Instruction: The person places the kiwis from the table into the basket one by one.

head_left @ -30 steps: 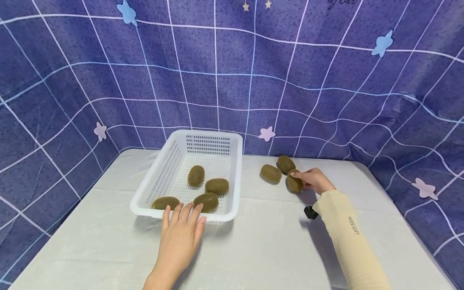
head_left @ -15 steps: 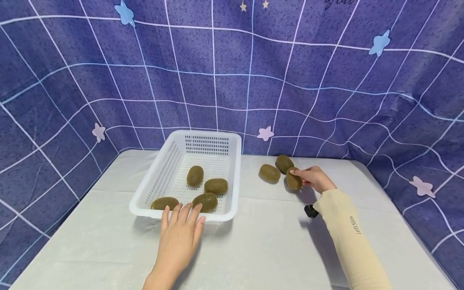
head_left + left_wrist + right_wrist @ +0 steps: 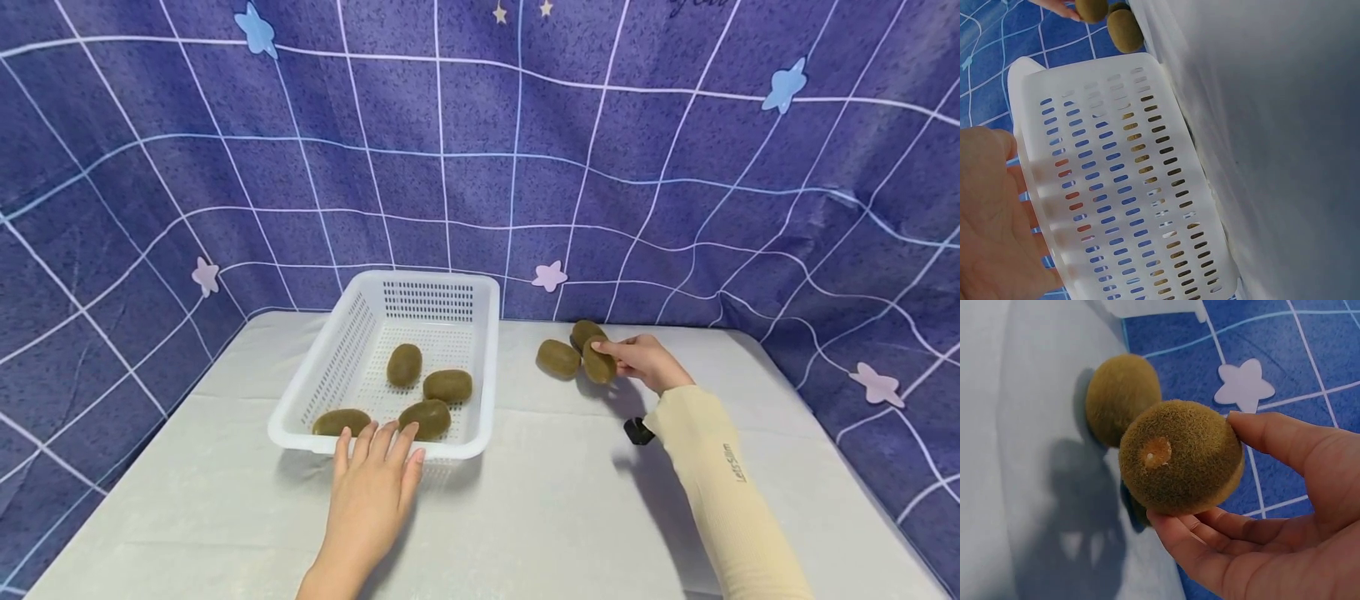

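Between thumb and fingers, my right hand pinches a brown fuzzy kiwi. In the head view this kiwi overlaps the kiwi behind it; one more kiwi lies just to the left. My left hand rests on the near rim of a white perforated plastic basket, its fingers reaching over the edge. Through the basket's slots in the left wrist view, parts of those fingers show. Several kiwis lie inside the basket, including a kiwi near its middle and a kiwi by the left fingertips.
A white cloth covers the table. Behind it and at both sides hangs a purple-blue curtain with grid lines and stars. A small black object sits at the right wrist by the sleeve cuff.
My right hand has moved slightly left and away from me with the pinched kiwi, which now covers part of the one behind. My left hand and the basket have stayed put.
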`<state>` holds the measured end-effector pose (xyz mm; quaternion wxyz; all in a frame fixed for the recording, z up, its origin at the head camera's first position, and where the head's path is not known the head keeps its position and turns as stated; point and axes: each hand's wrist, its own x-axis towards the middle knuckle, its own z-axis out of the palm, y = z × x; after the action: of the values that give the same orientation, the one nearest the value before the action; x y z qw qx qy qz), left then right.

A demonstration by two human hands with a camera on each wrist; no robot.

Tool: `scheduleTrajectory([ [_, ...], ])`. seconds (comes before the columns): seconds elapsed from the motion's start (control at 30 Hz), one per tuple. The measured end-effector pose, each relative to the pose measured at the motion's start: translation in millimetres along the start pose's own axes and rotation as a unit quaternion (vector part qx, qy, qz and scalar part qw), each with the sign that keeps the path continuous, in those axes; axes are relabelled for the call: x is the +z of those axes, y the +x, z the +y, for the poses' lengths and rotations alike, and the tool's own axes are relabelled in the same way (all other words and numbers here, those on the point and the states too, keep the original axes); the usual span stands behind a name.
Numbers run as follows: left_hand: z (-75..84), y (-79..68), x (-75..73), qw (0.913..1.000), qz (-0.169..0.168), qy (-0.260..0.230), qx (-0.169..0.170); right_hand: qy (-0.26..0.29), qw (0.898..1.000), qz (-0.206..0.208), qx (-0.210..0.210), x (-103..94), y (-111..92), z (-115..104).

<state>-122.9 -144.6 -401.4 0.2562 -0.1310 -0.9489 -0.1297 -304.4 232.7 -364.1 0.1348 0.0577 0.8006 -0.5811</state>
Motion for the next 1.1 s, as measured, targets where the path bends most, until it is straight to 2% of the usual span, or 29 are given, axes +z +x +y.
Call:
scheduleTrajectory([
  [0.37,0.2,-0.4,0.7,1.0000,0.006,0.002,0.003,0.050,0.997,-0.035,-0.039,12.7,-0.5,-25.8],
  [0.7,-0.1,-0.2,0.6,1.0000,0.001,0.001,0.001,0.013,0.999,-0.024,-0.040,27.3,1.8,-57.2],
  [1.1,0.1,-0.1,0.1,1.0000,0.004,0.003,0.001,0.035,0.996,-0.051,-0.072,45.5,1.1,-97.6],
])
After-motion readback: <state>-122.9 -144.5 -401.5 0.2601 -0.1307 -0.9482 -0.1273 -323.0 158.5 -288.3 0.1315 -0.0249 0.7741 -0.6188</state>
